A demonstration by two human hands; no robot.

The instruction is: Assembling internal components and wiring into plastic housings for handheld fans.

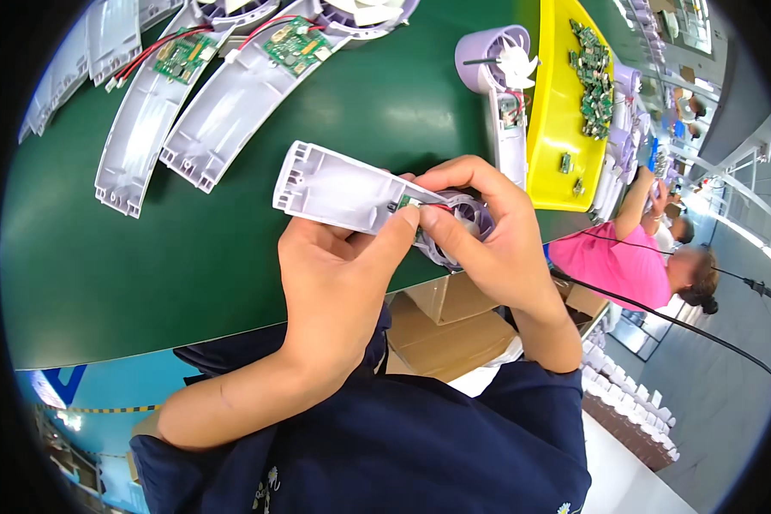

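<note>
Over the near edge of the green table, both hands hold a pale lilac handheld-fan housing, its hollow inner side facing up. My left hand grips the handle from below and along the near side, with its thumb on a small green circuit board. My right hand closes around the housing by the round fan head, thumb and fingertips at the board and a red wire. The thumbs meet there and hide most of the board. Part of the fan head is covered by my right hand.
Several similar housings with boards and red-black wires lie on the green table at the far left. A yellow tray of circuit boards and a fan assembly stand right. Cardboard boxes sit below; a person in pink works beyond.
</note>
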